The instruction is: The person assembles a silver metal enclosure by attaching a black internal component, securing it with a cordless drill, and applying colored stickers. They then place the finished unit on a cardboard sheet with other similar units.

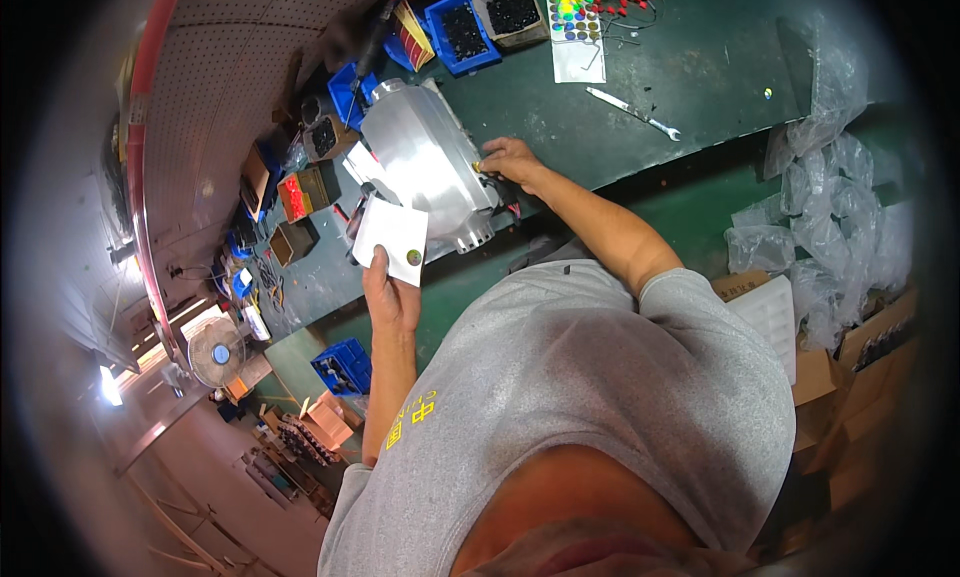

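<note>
- White sheet, one, bearing one round sticker: pinched in the left hand, at the housing's near left.
- Right hand: fingers narrow at the housing's right edge; whether gripping anything, I cannot tell.
- Housing, one: on the bench.
- Wrench, one: right of the housing.
- Blue bin, grey bin, one each: beyond the housing.

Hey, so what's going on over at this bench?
A person's left hand holds a white sheet bearing one round shiny spot. Their right hand has its fingertips at the side of a silver metal housing, which sits on the green bench. A wrench lies farther right.
</note>
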Motion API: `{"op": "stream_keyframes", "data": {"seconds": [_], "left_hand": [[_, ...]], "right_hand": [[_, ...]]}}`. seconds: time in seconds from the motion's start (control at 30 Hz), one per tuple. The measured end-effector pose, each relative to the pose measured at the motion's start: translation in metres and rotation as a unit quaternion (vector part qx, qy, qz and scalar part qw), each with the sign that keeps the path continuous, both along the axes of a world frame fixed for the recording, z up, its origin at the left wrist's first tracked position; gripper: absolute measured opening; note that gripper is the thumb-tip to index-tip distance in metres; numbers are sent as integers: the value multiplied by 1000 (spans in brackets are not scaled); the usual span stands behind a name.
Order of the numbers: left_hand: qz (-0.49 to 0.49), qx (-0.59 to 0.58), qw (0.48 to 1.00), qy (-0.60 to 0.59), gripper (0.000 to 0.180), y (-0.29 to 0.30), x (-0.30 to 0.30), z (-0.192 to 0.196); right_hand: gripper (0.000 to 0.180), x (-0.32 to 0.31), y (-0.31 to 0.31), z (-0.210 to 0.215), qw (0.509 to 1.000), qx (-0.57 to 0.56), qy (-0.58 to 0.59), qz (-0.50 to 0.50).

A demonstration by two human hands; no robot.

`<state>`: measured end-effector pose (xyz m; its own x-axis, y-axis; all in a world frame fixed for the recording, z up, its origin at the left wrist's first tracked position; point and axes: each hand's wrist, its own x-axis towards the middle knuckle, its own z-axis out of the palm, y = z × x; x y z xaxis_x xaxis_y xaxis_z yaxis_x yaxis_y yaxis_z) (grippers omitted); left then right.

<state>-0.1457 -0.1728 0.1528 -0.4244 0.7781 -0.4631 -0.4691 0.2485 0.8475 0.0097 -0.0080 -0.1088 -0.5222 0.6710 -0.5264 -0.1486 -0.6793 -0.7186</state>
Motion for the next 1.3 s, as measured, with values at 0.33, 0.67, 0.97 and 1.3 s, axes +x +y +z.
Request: {"op": "stream_keyframes", "data": {"seconds": [0.33, 0.67, 0.97, 1.3], "left_hand": [[5, 4, 1000, -2, 48, 3, 1, -4], [32, 48, 998, -16, 55, 12, 16, 12], [105, 29, 993, 37, 41, -24, -12, -14], [56, 10, 986, 155, 34, -50, -97, -73]], "right_hand": [[53, -8, -1, -3, 990, 113, -82, -35], [41, -17, 2, -6, 963, 219, -157, -18], [32, 5, -6, 15, 976, 177, -123, -33], [18, 29, -14, 93, 962, 158, -160, -153]]}}
